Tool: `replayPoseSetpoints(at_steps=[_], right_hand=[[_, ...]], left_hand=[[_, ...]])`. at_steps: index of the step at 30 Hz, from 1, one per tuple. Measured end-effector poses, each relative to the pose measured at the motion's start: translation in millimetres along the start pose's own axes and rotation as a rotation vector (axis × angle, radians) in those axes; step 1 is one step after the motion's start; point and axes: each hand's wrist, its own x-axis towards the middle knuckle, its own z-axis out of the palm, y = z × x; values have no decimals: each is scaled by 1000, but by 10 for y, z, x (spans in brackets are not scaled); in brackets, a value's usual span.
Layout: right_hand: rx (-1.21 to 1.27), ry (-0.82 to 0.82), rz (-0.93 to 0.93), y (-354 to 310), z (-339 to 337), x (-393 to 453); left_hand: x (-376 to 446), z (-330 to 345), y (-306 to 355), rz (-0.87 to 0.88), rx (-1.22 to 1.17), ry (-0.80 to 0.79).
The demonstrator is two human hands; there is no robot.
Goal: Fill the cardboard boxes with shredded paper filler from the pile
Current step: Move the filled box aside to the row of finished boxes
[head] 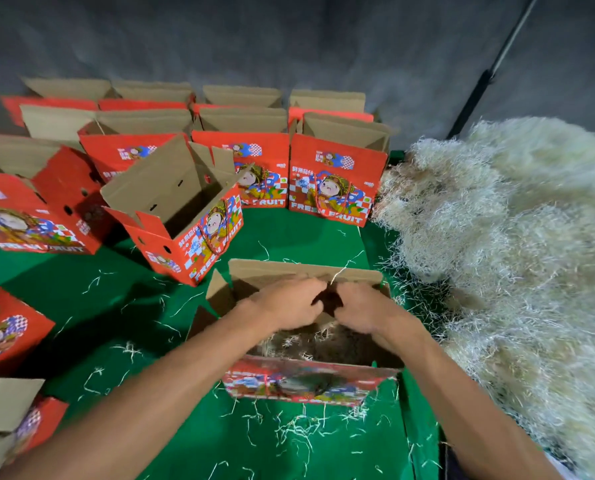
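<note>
The nearest cardboard box [309, 379], red and printed, stands open on the green table, with shredded paper filler [299, 341] lying inside it. Both my hands reach down into this box side by side. My left hand [285, 306] and my right hand [365, 310] have their fingers curled downward, fingertips close together near the far flap [303, 271]. What lies under the fingers is hidden. The big pale pile of shredded paper [517, 244] fills the right side of the table, next to the box.
An empty open box [185, 216] sits tilted just beyond the left hand. Several more open red boxes [334, 181] stand in rows at the back and left. Loose paper strands [289, 431] litter the green cloth [116, 306]. A dark pole [476, 95] leans at back right.
</note>
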Motion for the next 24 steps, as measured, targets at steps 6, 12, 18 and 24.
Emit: replayPoseSetpoints(at_steps=[6, 12, 18, 24], right_hand=[[-62, 592, 48, 284, -160, -352], [-34, 713, 94, 344, 26, -417], [-4, 517, 158, 311, 77, -423], [-14, 531, 160, 78, 150, -336]], left_hand=[[-296, -43, 360, 75, -78, 80], [-515, 111, 658, 46, -20, -84], [-653, 65, 619, 95, -35, -13], [-829, 109, 445, 35, 21, 57]])
